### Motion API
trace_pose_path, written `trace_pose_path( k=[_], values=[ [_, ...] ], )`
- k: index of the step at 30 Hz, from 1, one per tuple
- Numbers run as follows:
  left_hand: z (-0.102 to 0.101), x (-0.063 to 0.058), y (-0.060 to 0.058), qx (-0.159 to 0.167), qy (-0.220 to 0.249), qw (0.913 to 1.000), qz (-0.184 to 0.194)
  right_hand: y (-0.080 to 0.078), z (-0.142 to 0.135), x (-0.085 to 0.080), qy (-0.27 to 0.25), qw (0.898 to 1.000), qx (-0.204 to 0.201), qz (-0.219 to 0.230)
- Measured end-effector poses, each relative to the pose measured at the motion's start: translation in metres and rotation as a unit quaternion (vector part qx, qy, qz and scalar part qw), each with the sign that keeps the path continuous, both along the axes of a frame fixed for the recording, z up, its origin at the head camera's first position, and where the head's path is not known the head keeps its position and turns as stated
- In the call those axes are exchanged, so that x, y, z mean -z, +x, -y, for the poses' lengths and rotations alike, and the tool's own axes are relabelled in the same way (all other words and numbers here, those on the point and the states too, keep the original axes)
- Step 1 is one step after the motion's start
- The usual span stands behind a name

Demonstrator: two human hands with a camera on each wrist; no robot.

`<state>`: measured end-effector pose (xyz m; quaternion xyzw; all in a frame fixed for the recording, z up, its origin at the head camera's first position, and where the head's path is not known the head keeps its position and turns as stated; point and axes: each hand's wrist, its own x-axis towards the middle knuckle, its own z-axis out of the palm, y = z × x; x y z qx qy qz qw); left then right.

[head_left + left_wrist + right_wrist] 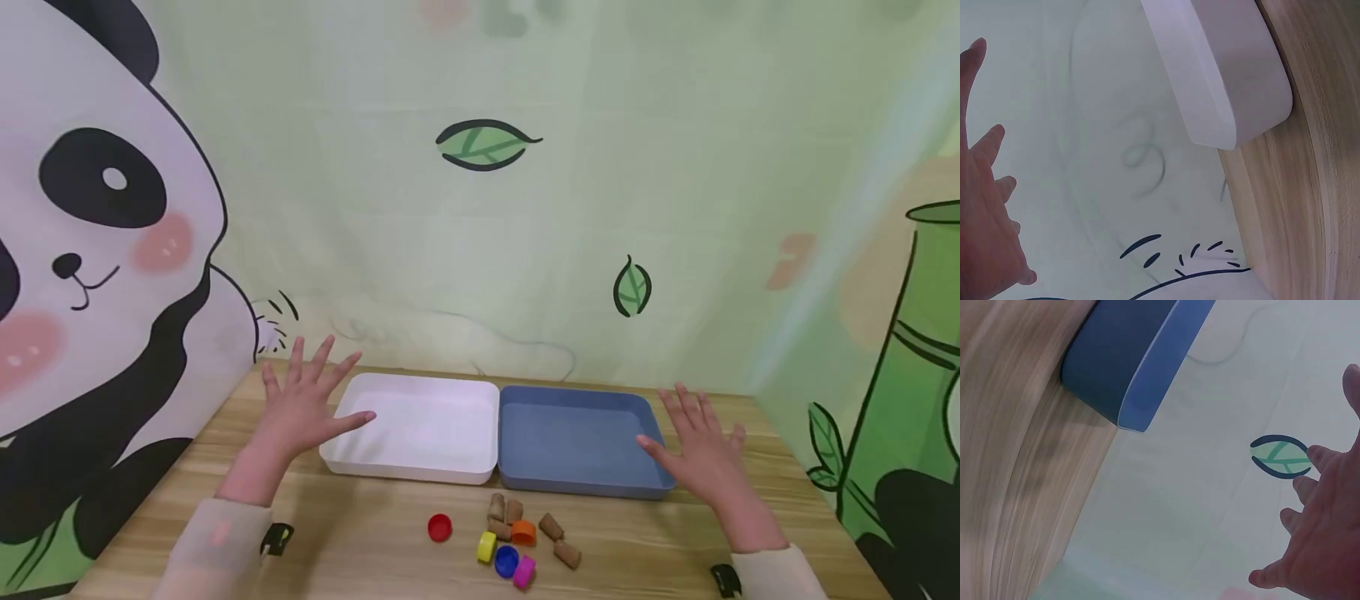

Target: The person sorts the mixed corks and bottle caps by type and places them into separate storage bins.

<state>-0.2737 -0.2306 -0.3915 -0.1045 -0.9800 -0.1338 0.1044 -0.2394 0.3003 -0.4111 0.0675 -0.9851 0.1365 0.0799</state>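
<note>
My left hand [297, 414] is raised with fingers spread, nothing in it, beside the left end of a white tray [420, 475]. At the right end of a blue-grey tray [585, 485] my right hand [697, 454] is also held up, fingers spread wide and holding nothing. In front of the trays lie a red cap [439, 527], a yellow cap [487, 547], a blue cap [506, 562], a magenta cap [524, 572] and an orange cap [523, 533]. Several brown corks [551, 526] lie among and beside them. Both wrist views show the hands apart from the trays.
The two trays stand side by side at the back of the wooden table [360, 542]. Behind them hangs a green backdrop [360, 208] printed with a panda, leaves and bamboo.
</note>
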Motion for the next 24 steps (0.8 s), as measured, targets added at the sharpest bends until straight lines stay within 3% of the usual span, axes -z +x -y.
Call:
trace_pose_path(
  k=[24],
  values=[
    [0.0029,0.0011,0.0005,-0.006,-0.001,1.0,0.0,0.0028,-0.0036,-0.0033,-0.011,1.0,0.0,0.013]
  ],
)
